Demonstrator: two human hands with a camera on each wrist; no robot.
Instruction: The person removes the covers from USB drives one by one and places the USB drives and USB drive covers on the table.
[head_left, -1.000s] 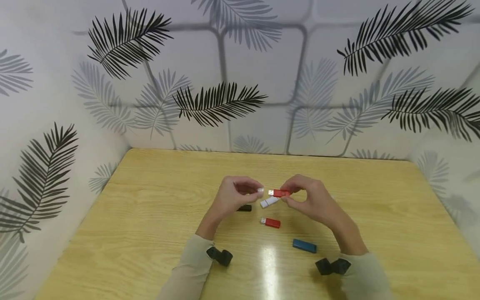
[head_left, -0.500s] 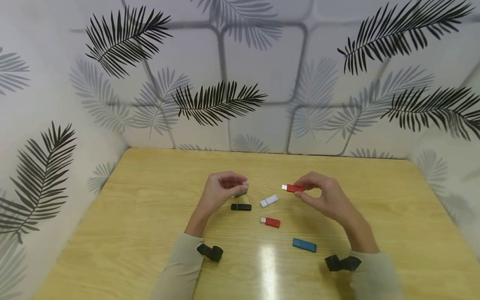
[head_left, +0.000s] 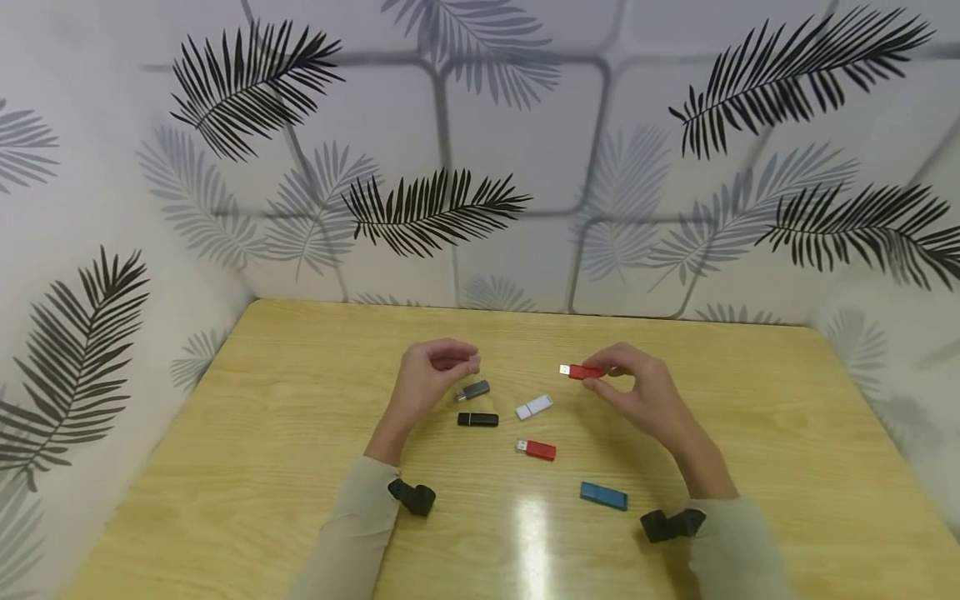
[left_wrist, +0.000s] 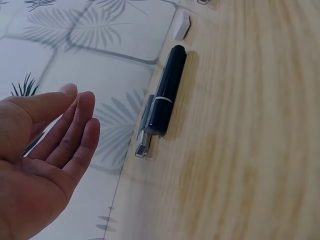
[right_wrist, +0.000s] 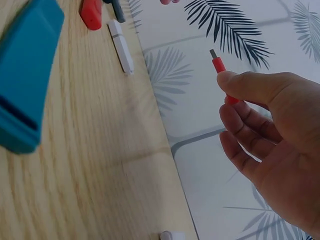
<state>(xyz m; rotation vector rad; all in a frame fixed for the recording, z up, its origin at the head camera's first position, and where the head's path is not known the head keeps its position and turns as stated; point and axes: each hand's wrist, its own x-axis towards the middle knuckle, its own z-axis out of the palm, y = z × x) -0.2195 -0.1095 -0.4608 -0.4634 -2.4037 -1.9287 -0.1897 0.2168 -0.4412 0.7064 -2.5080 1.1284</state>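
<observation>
My right hand [head_left: 637, 387] pinches a red USB stick [head_left: 579, 372] above the table, its bare metal plug pointing left. In the right wrist view the stick [right_wrist: 218, 64] stands out between thumb and fingers. My left hand [head_left: 431, 375] is raised with thumb and fingertips together around a small clear cap [head_left: 476, 359], mostly hidden by the fingers. Below that hand lie a grey USB stick [head_left: 473, 390] with its plug exposed and a black capped one [head_left: 477, 420]. A white USB stick [head_left: 534, 407] lies between the hands.
A second red USB stick [head_left: 537, 450] with an exposed plug lies nearer the front. To its right is a blue stick [head_left: 603, 496]. A small white piece [right_wrist: 172, 235] shows at the bottom of the right wrist view. The wooden table [head_left: 247, 467] meets a leaf-patterned wall.
My hands have moved apart from near each other. The left went left with the cap, uncovering the grey and black sticks; the right went right and slightly up with the red stick.
</observation>
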